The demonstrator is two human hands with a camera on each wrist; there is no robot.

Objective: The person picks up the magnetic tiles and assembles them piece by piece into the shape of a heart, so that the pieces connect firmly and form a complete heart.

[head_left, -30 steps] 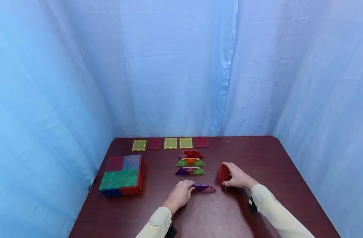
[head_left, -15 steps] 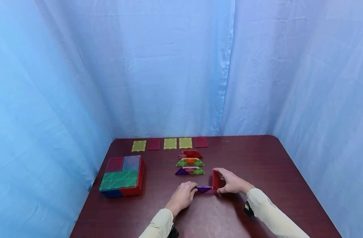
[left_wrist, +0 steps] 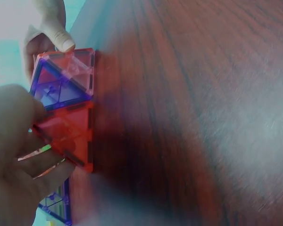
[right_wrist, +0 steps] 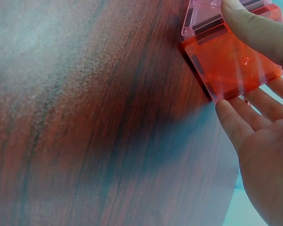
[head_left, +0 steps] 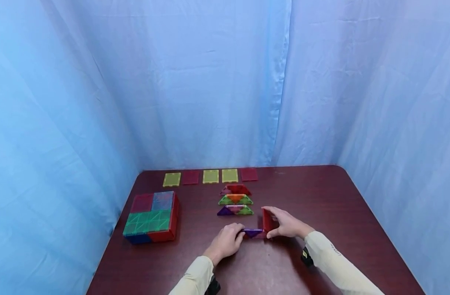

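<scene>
My left hand (head_left: 225,242) pinches the left end of an upright strip of triangular magnetic tiles (head_left: 253,232). The left wrist view shows that strip as a red triangle (left_wrist: 75,129), a purple triangle (left_wrist: 59,92) and a pink one (left_wrist: 82,70) in a row. At the strip's right end, my right hand (head_left: 287,223) grips a red square magnetic tile (right_wrist: 233,61) by its edges, thumb on one side and fingers on the other. The square stands upright on the table, crosswise to the strip, and its edge meets the pink triangle. My left fingers hide part of the red triangle.
Behind the hands stand three similar tile strips, a purple-green one (head_left: 235,210), a green-orange one (head_left: 235,199) and a red one (head_left: 236,189). A box of tiles (head_left: 151,219) sits at the left. Several yellow (head_left: 211,176) and red squares (head_left: 249,174) line the back edge.
My right hand has brought the red square leftward against the strip's right end. The strip has shifted slightly in my left hand. During the last half second both hands stay nearly still.
</scene>
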